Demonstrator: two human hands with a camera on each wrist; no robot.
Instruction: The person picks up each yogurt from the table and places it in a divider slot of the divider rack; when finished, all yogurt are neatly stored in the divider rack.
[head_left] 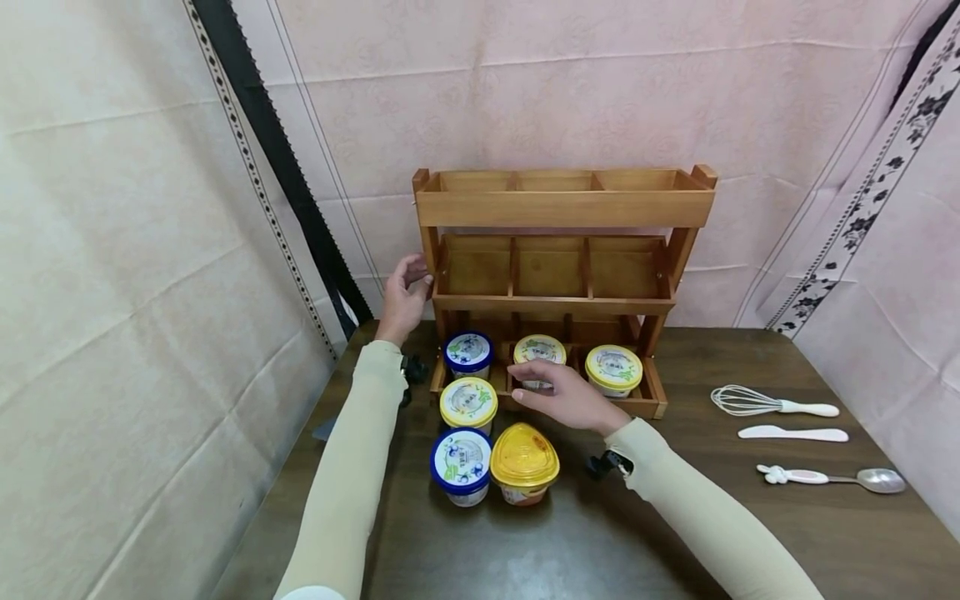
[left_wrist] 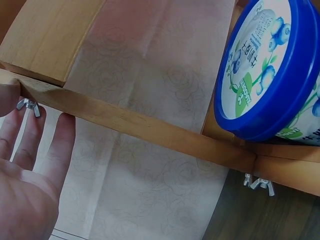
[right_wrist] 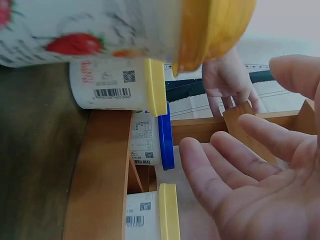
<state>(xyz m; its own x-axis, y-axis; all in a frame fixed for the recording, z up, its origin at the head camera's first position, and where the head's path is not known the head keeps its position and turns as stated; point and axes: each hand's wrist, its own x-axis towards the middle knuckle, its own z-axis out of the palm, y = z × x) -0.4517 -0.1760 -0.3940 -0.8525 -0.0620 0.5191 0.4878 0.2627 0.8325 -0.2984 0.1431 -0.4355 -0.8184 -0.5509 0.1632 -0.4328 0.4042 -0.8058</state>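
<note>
My left hand (head_left: 403, 300) holds the left upright of a three-tier wooden rack (head_left: 562, 205), its thumb and fingers about the post by a wing nut (left_wrist: 29, 105). My right hand (head_left: 564, 398), palm down with fingers loosely extended, hovers over the bottom tier and holds nothing. It partly hides a yellow-lidded tub (head_left: 539, 348) in the middle. To its right in that tier sits another yellow-lidded tub (head_left: 614, 369); at the left is a blue-lidded tub (head_left: 468, 351). In front stand a yellow-lidded tub (head_left: 468, 402), a blue-lidded tub (head_left: 461, 462) and an orange-yellow-lidded strawberry tub (head_left: 525, 458).
On the brown table (head_left: 675, 517) to the right lie a whisk (head_left: 772, 402), a white-handled knife (head_left: 793, 434) and a spoon (head_left: 832, 477). Pale cloth (head_left: 562, 108) hangs behind the rack and along both sides. The rack's two upper tiers are divided into compartments.
</note>
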